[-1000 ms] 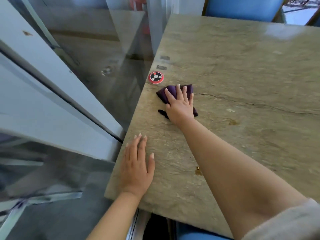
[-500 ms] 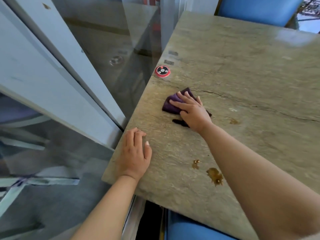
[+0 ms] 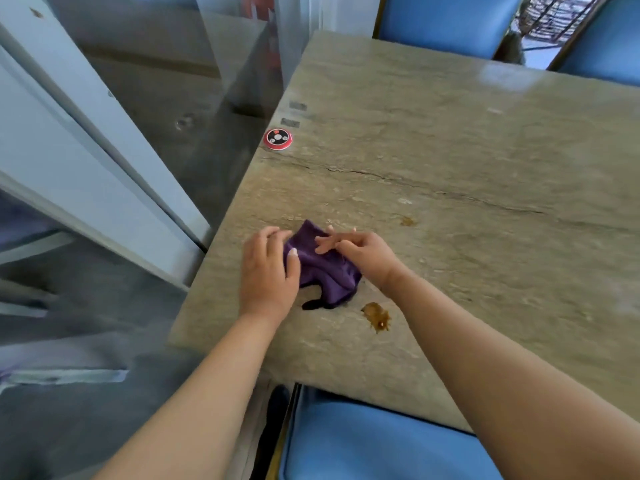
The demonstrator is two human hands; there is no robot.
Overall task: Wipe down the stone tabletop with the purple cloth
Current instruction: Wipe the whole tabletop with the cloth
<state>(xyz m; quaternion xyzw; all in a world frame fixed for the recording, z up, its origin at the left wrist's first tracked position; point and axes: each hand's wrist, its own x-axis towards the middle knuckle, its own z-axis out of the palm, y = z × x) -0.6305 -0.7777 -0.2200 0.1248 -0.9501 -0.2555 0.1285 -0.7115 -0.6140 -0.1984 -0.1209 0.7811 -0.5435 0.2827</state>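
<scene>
Purple cloth [image 3: 322,271] bunched on stone worktop [image 3: 450,161], lower centre of frame near its left edge. Left hand [image 3: 268,271] at cloth's left side, fingers curled, thumb on the fabric; looks like a grip, though blur makes it hard to confirm. Right hand [image 3: 360,252] on cloth's upper right, fingers bent and pinching fabric. Brown spill [image 3: 376,317] just right of cloth's lower edge; smaller spot [image 3: 407,221] mid-frame. Round red-black disc [image 3: 277,139] at worktop's left edge, upper centre. Blue chair seat [image 3: 363,441] at bottom.
</scene>
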